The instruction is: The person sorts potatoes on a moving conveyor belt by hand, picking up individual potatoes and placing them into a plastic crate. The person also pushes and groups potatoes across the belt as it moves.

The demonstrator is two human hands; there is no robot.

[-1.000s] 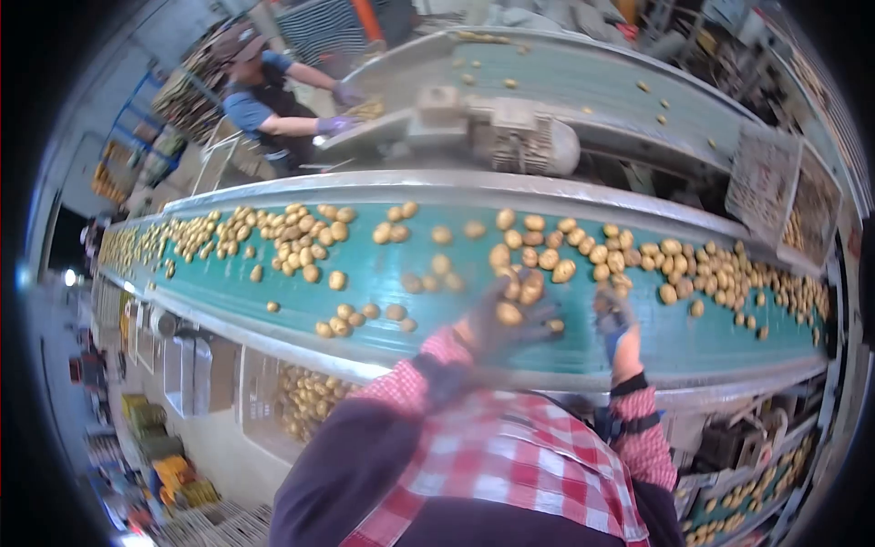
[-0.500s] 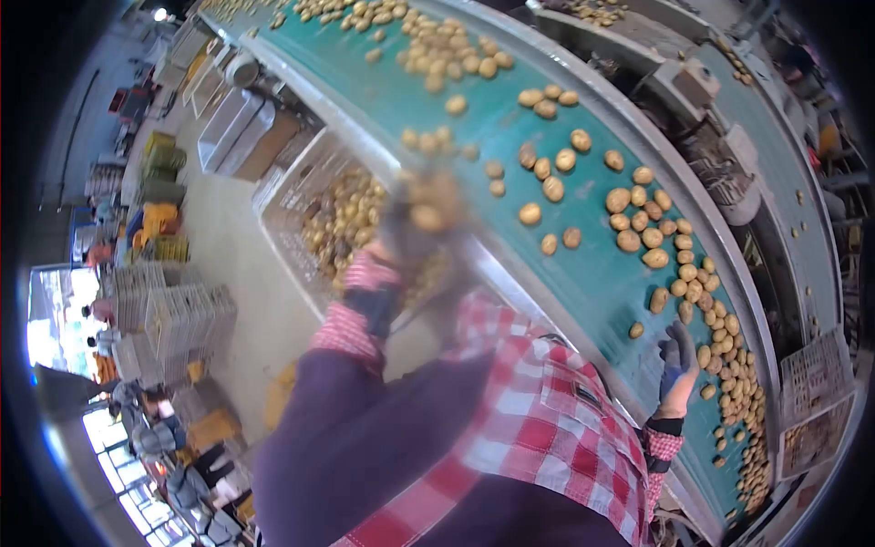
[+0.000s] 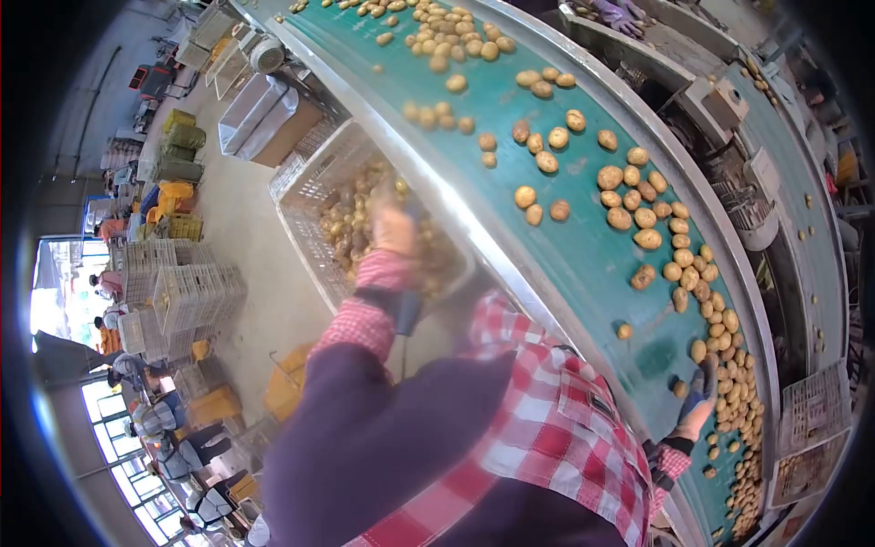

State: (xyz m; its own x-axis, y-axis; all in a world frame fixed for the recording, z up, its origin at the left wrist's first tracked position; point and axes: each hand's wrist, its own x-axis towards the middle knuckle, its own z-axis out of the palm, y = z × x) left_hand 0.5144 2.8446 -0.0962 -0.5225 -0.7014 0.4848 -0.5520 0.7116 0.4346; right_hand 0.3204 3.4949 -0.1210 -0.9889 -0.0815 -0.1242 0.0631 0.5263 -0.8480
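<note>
Over a white plastic crate (image 3: 305, 246), my left hand (image 3: 394, 230) is smeared by motion, so its fingers and anything in them do not show clearly. Potatoes (image 3: 342, 223) fill the crate below it. My right hand (image 3: 698, 406), in a dark-palmed glove, rests low over the green conveyor belt (image 3: 583, 273). Its fingers stretch out against the edge of a dense row of potatoes (image 3: 729, 365). A single potato (image 3: 680, 389) lies just left of those fingers. More loose potatoes (image 3: 620, 196) are spread along the belt.
A metal rail (image 3: 437, 191) edges the belt on the crate side. A lined box (image 3: 269, 123) and a motor (image 3: 266, 55) stand beyond the crate. Stacked crates (image 3: 187, 296) and several people are at the left. Beyond the belt are machinery and another person's gloved hand (image 3: 620, 16).
My left hand, with potatoes at it before, has swung from the belt's edge over the crate. My right hand has moved down the belt to the row of potatoes.
</note>
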